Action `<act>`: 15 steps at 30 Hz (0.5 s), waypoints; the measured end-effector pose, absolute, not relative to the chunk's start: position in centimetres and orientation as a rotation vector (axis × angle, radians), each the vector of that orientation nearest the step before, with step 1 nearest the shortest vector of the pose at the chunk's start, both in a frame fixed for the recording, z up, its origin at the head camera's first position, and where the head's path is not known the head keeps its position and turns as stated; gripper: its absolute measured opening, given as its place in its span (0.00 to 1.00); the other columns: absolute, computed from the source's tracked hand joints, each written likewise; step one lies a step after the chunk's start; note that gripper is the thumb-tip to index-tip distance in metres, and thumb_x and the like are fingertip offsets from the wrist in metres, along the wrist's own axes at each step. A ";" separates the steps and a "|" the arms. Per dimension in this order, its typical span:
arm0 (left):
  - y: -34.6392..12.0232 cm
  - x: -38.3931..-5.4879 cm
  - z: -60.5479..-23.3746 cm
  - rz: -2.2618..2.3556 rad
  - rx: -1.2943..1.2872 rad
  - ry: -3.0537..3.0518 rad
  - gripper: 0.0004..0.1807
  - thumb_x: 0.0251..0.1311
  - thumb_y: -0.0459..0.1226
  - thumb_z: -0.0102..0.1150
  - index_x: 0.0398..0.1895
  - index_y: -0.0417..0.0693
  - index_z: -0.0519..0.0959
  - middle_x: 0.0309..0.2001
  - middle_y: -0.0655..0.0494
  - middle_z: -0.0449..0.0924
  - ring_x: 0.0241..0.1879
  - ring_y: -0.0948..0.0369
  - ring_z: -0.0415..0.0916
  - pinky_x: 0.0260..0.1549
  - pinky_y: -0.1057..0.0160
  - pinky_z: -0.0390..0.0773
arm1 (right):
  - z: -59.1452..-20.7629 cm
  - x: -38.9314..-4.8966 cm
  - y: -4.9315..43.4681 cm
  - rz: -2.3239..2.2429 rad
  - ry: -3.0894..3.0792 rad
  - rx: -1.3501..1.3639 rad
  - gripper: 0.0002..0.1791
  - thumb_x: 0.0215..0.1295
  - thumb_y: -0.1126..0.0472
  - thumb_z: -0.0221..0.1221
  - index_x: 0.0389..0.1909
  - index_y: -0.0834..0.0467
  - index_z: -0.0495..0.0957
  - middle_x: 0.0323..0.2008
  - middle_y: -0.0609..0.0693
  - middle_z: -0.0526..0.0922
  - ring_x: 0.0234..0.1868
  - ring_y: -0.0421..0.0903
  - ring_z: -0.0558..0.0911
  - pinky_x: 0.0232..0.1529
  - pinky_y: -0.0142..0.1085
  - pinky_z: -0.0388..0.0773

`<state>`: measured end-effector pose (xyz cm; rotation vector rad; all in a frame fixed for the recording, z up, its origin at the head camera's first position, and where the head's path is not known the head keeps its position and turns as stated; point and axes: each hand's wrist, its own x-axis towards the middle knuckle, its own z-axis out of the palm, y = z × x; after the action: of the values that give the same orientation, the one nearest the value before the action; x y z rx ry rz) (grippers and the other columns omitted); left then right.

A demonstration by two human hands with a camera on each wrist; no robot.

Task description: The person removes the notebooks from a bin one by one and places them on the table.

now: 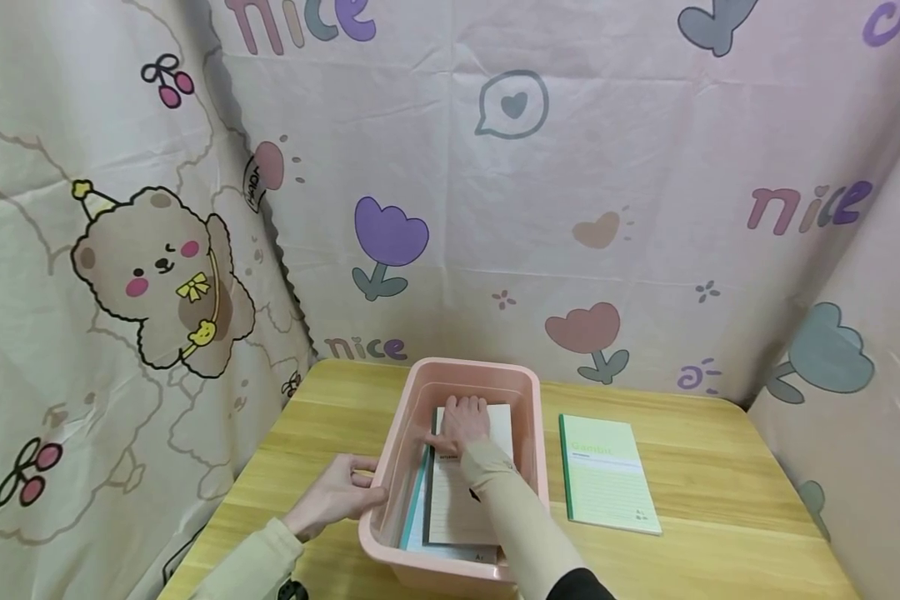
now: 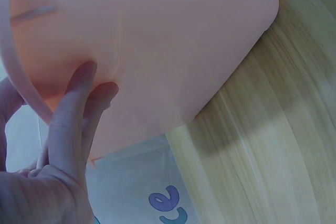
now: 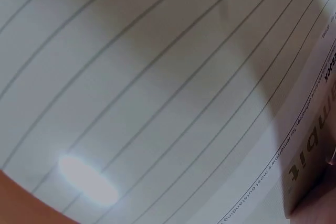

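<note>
My left hand (image 1: 341,492) holds the left rim of a pink plastic bin (image 1: 536,433); in the left wrist view its fingers (image 2: 65,124) lie along the outer wall, with the thumb behind the rim. Inside the bin, my right hand (image 1: 465,425) rests on the upper part of a white lined notebook (image 1: 457,504) with a dark spine, thumb spread to the left across that spine. Under it sits a pale blue notebook (image 1: 416,521) with a teal spine, mostly covered. Ruled lines of the upper notebook (image 3: 157,87) fill the right wrist view.
On the wooden table (image 1: 727,500), right of the bin, lies a pale green Gambit notebook (image 1: 607,475) with a green spine. A printed cloth (image 1: 465,208) hangs behind the table and along both sides.
</note>
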<state>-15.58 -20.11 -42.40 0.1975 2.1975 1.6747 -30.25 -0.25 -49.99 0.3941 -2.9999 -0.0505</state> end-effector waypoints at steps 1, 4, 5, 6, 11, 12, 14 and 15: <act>-20.1 -15.6 -42.4 1.673 0.194 2.199 0.33 0.56 0.29 0.58 0.63 0.16 0.64 0.45 0.27 0.84 0.41 0.44 0.88 0.37 0.53 0.91 | -49.8 -30.3 -0.2 -0.053 -3.001 0.397 0.51 0.47 0.13 0.49 0.46 0.58 0.74 0.42 0.54 0.82 0.44 0.51 0.77 0.50 0.42 0.75; -20.0 -15.6 -42.4 1.666 0.184 2.207 0.34 0.56 0.29 0.58 0.64 0.16 0.64 0.46 0.26 0.84 0.42 0.41 0.87 0.37 0.53 0.91 | -49.5 -30.9 -0.1 -0.035 -3.008 0.405 0.51 0.48 0.14 0.51 0.48 0.59 0.75 0.46 0.56 0.83 0.47 0.54 0.79 0.53 0.44 0.76; -20.0 -15.6 -42.4 1.663 0.183 2.212 0.34 0.56 0.29 0.58 0.64 0.16 0.64 0.46 0.26 0.84 0.42 0.41 0.87 0.37 0.53 0.91 | -49.2 -31.0 -0.1 -0.027 -3.008 0.408 0.51 0.49 0.16 0.52 0.50 0.59 0.75 0.48 0.57 0.83 0.49 0.54 0.79 0.55 0.45 0.76; -20.0 -15.5 -42.4 1.661 0.181 2.217 0.34 0.56 0.29 0.59 0.64 0.16 0.64 0.46 0.25 0.83 0.43 0.40 0.87 0.37 0.53 0.91 | -48.9 -31.0 -0.1 -0.018 -3.005 0.412 0.50 0.50 0.18 0.54 0.51 0.60 0.75 0.50 0.58 0.83 0.51 0.55 0.79 0.56 0.45 0.75; -19.9 -15.5 -42.2 1.659 0.179 2.226 0.34 0.55 0.28 0.59 0.64 0.16 0.63 0.46 0.25 0.83 0.42 0.40 0.87 0.36 0.52 0.91 | -46.6 -31.0 0.0 0.011 -2.993 0.428 0.42 0.52 0.24 0.59 0.49 0.58 0.74 0.49 0.57 0.84 0.51 0.55 0.79 0.54 0.44 0.75; -19.9 -15.5 -42.2 1.660 0.176 2.224 0.34 0.55 0.28 0.59 0.64 0.16 0.63 0.46 0.25 0.83 0.42 0.40 0.87 0.36 0.52 0.91 | -46.1 -31.0 0.0 0.017 -2.994 0.433 0.41 0.53 0.24 0.59 0.47 0.58 0.74 0.47 0.57 0.84 0.49 0.55 0.80 0.53 0.44 0.75; -19.9 -15.5 -42.2 1.660 0.176 2.221 0.35 0.55 0.28 0.59 0.64 0.16 0.63 0.46 0.25 0.83 0.42 0.39 0.87 0.37 0.51 0.91 | -45.2 -31.0 -0.1 0.014 -2.997 0.444 0.40 0.54 0.24 0.58 0.46 0.57 0.73 0.45 0.56 0.84 0.48 0.54 0.80 0.51 0.44 0.75; -19.9 -15.5 -42.2 1.659 0.176 2.220 0.35 0.55 0.28 0.59 0.64 0.15 0.63 0.46 0.25 0.83 0.42 0.39 0.87 0.37 0.51 0.91 | -44.8 -31.0 -0.1 0.013 -3.000 0.450 0.40 0.54 0.24 0.58 0.46 0.57 0.73 0.45 0.56 0.84 0.48 0.54 0.80 0.51 0.44 0.75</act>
<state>-15.49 -19.93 -42.23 0.1762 2.2199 1.6592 -31.03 -0.06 -44.77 0.4502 -2.9998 0.0133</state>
